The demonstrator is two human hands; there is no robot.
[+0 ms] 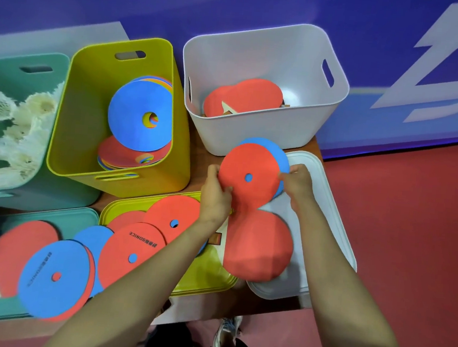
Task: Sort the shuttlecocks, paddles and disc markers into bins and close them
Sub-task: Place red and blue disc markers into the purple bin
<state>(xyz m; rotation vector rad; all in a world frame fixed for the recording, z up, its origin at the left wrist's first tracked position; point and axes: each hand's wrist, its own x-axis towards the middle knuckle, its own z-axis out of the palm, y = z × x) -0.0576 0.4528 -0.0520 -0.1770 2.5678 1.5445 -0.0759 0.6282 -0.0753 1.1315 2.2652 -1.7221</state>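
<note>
Wooden table (198, 145) against blue wall (236, 8), red floor (410, 244) on the right. Back row: teal bin (40, 195) with shuttlecocks (19, 116), yellow bin (84, 105) with stacked disc markers (135, 121), white bin (260, 51) with red paddles (245, 97). Front row: teal lid (74, 215), yellow lid (207, 276), white lid (330, 210), all off the bins and cluttered with loose discs (129, 250). Red paddle (257, 247) across yellow and white lids, second paddle (16, 249) far left. Left hand (214, 197) and right hand (299, 185) pinching red disc (247, 175) by opposite edges, fingers curled on the rim. Blue disc (276, 152) just behind it. Both held over white lid, just in front of white bin.
</note>
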